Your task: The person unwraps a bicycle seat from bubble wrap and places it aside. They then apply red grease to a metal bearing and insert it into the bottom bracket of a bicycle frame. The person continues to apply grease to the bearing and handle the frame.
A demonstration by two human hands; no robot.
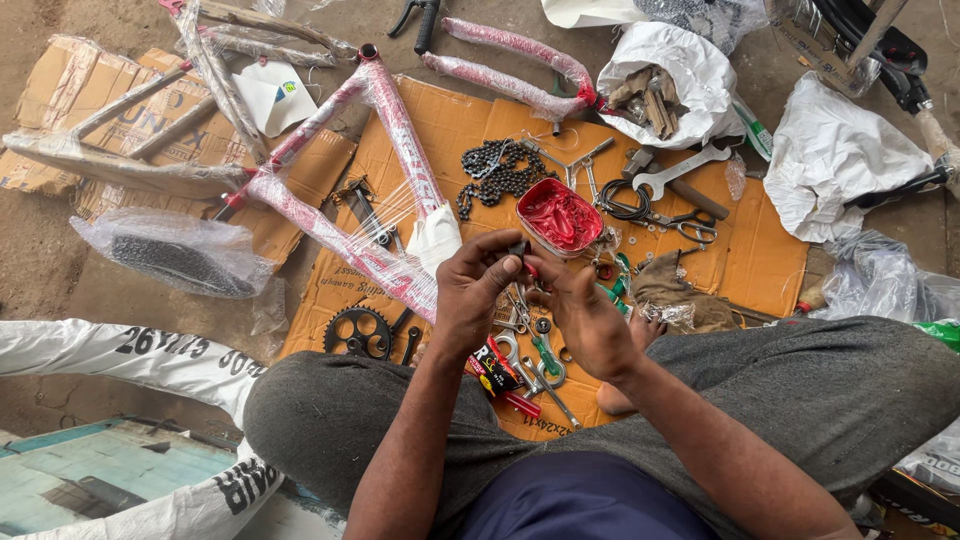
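Sitting cross-legged here, both hands up in the middle of the frame. My left hand [470,290] is curled, thumb and fingertips pinched on a small dark metal part [519,249]; it's too tiny to tell what kind. My right hand [580,315] comes in from the right, fingers closed against the same small part, fingertips of both hands touching.

Just above them sits the shallow round tin of red grease [558,216], open, its rim just beside my fingertips, so not much room up there. Left of the tin lies a heap of dark bicycle chain [497,168]. The red bicycle frame wrapped in clear plastic [385,150] slants down from the top centre and ends just beside my left hand, closing off that side.

Below my hands, loose spanners and small tools [530,365] crowd the flat brown cardboard sheet [750,260] between my knees. A black toothed chainring [358,333] lies near my left knee. The barest cardboard is at right centre, past the black-handled scissors [690,225]. Beyond the cardboard's right edge sit white plastic bags [840,160].
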